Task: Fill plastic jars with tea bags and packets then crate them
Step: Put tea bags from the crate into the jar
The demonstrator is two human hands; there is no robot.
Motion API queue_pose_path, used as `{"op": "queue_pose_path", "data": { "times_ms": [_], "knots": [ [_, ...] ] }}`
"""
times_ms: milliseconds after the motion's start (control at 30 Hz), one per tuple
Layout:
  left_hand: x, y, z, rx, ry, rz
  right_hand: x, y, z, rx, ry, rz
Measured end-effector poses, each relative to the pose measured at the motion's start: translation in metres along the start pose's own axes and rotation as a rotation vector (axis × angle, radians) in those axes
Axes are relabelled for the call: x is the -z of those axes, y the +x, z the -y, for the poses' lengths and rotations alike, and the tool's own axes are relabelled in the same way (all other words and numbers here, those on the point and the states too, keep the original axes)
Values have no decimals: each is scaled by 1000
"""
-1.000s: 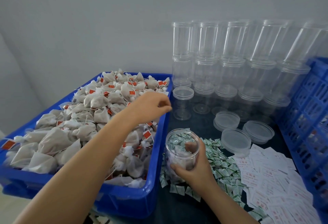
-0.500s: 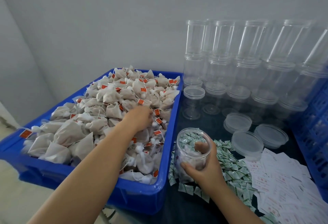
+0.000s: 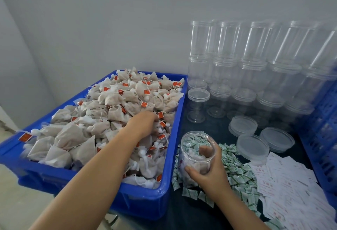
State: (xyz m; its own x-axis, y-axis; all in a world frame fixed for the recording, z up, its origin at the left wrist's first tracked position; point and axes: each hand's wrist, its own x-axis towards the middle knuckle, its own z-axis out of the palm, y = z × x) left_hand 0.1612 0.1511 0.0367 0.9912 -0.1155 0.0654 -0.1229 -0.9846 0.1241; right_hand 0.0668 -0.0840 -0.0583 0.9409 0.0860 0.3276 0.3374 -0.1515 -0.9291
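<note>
A blue bin [image 3: 176,135] on the left holds a heap of beige tea bags [image 3: 102,118] with red tags. My left hand [image 3: 143,123] is down in the heap near the bin's right side, fingers curled into the bags with the tips hidden. My right hand [image 3: 209,174] grips an open clear plastic jar [image 3: 193,157] standing on the dark table right of the bin. The jar holds a few tea bags in its lower part. Small green-and-white packets [image 3: 237,173] lie spread around and behind the jar.
Stacked empty clear jars [image 3: 255,69] fill the back right against the wall, and one open jar [image 3: 197,106] stands in front. Three clear lids [image 3: 252,145] lie beside white paper packets [image 3: 291,198]. A blue slatted crate [image 3: 326,133] stands at the right edge.
My left hand has gone from above the jar's side back left into the tea bag heap and sunk lower into it. My right hand keeps its hold on the jar.
</note>
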Motion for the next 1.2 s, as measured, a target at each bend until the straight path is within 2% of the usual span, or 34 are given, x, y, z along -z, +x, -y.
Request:
{"op": "queue_pose_path", "data": {
  "times_ms": [167,300,433,567,700,900,1033,1200],
  "knots": [
    [6,-6,-2,-4,-91,-97,0,-1,2,-10,-3,5],
    [18,-15,-19,-45,-253,-183,0,-1,5,-16,8,-2],
    [31,-27,-45,-180,-484,-284,-1,-1,2,-34,52,-8],
    [34,-39,-73,-356,-614,-244,-4,-1,-5,-53,68,-34],
    [32,-43,-81,-403,-735,-146,-6,-1,-9,-72,105,-39],
    [31,-46,-81,-471,-668,-29,-8,-1,-4,-78,129,-49],
    [30,-46,-82,-524,-418,-26,-8,-1,-2,-43,168,-36],
    [32,-47,-82,-551,-286,-6,-9,-1,-4,-37,182,-42]
  ]
}}
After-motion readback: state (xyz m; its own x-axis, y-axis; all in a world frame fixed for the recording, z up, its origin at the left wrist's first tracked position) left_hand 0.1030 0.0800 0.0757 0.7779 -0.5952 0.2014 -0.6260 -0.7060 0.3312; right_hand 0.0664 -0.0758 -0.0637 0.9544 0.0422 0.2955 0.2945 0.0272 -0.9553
